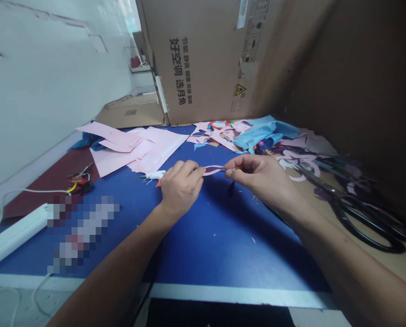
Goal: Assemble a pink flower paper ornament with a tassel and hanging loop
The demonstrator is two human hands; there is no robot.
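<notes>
A thin pink paper piece [214, 170], looped or doubled with a gap inside, is stretched between my two hands above the blue tabletop. My left hand [181, 188] pinches its left end, fingers curled over. At the other end, my right hand [252, 171] grips it between thumb and forefinger; a small yellow bit shows by those fingers, too small to name. Just beyond my left hand lies a white glue gun [154, 175] with an orange trigger, partly hidden by that hand. To the right of my right forearm rest large black-handled scissors [348, 200].
Pink sheets [144, 147] lie at the back left. Pink scraps and crumpled blue material [266, 131] are heaped at the back right. Cardboard walls [209, 59] rise behind and on the right. A white power strip [17, 236] and pliers [83, 175] lie left.
</notes>
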